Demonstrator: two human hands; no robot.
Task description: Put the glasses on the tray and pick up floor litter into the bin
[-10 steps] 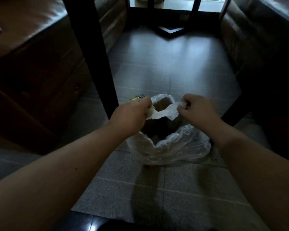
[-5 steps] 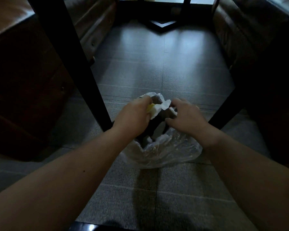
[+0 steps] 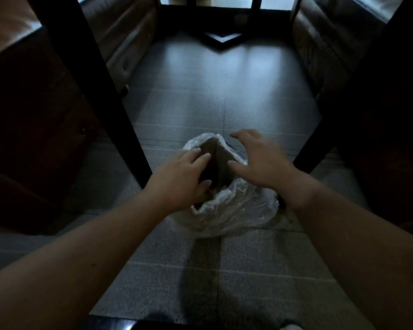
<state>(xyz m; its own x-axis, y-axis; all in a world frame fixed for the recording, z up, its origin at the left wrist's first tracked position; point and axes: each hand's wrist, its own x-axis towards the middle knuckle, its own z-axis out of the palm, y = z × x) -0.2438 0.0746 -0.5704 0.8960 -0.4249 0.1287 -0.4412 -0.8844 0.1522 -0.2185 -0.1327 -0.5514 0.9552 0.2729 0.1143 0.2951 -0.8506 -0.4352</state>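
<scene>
Our left hand [image 3: 180,177] hovers with fingers loosely spread at the mouth of the small bin lined with a crinkled clear plastic bag [image 3: 227,206], holding nothing. Our right hand [image 3: 260,160] spreads empty above the far rim. We should check the litter sits fully inside before withdrawing.

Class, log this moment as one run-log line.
left hand: open, over bin mouth | right hand: open, above rim | bin: plastic-lined, on floor
</scene>
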